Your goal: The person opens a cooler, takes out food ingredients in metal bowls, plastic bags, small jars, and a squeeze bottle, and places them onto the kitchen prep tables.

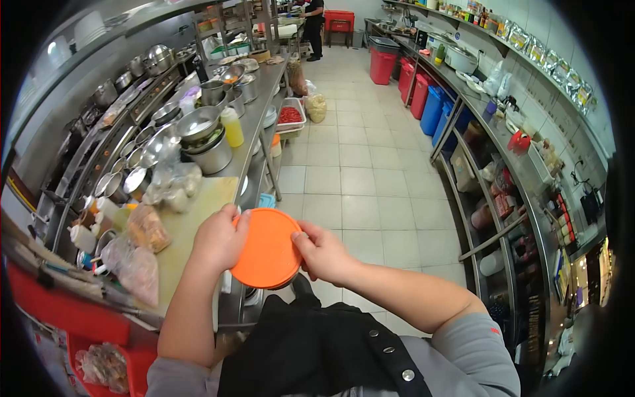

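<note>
Between my two hands is a round orange lid [266, 248], held in front of my body with its flat face up. My left hand [223, 237] is closed on its left edge, the thumb lying on top. From the right, my right hand [324, 253] grips the rim, thumb on top and fingers curled underneath. A thin dark edge shows below the lid's near side; whether a container sits beneath it I cannot tell. The cutting board [188, 228] with plastic bags of food lies left of my left hand.
Steel pots and bowls [198, 124] and a yellow squeeze bottle [231, 127] crowd the left counter. A tiled floor aisle [370, 178] runs ahead. Shelving [486, 178] lines the right, with red bins [381, 63] farther off. A person [313, 30] stands at the far end.
</note>
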Tool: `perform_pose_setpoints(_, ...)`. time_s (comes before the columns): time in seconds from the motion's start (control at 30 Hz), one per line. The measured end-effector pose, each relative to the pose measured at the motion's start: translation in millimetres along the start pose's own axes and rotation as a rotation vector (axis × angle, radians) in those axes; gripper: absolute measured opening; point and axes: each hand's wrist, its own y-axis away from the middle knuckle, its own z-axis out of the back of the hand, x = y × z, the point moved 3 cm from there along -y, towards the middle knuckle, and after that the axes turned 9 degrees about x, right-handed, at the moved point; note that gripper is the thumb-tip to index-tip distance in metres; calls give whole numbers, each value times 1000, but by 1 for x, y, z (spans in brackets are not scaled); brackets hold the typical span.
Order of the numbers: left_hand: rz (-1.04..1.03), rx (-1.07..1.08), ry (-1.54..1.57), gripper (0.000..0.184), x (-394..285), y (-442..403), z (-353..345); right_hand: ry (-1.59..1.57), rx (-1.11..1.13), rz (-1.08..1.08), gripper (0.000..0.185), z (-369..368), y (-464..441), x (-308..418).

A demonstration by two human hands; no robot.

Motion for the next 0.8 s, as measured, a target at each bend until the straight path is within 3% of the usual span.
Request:
perform_pose_setpoints(0.37,-217,194,60,36,-52,-275,-42,-22,-306,-52,43,160,-152,20)
perform_pose_setpoints(0.47,-369,168,107,35,-73,-340,-55,77,-482,97,42,204,-200,21)
perform_pose_setpoints(0.8,-309,190,-5,35,-119,-539,-107,181,-553,179,40,367,-341,15)
